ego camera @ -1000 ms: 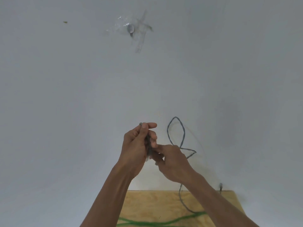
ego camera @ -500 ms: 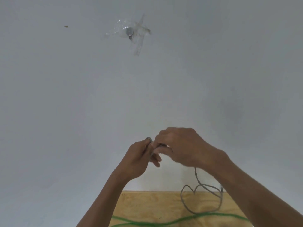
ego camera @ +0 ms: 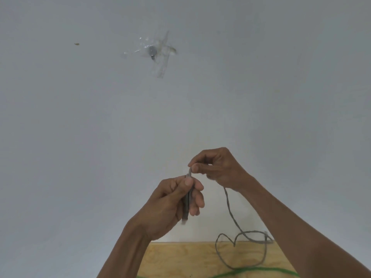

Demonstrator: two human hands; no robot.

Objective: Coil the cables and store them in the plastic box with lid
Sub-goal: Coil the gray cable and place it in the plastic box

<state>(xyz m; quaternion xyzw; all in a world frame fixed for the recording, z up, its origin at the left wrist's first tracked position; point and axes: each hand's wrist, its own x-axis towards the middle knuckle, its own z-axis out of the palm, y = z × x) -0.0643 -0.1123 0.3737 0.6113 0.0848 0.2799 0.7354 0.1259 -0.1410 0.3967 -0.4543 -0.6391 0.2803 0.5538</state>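
Left hand grips the folded grey cable bundle between thumb and curled fingers; right hand pinches the strand just above them. The tail drops below onto the desk. Best keep each wrap snug, feeding slack steadily.

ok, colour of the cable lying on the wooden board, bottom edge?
Green cable, on the wooden board; seen in the head view.

No readable text, labels, brands, numbers or signs anywhere in view.
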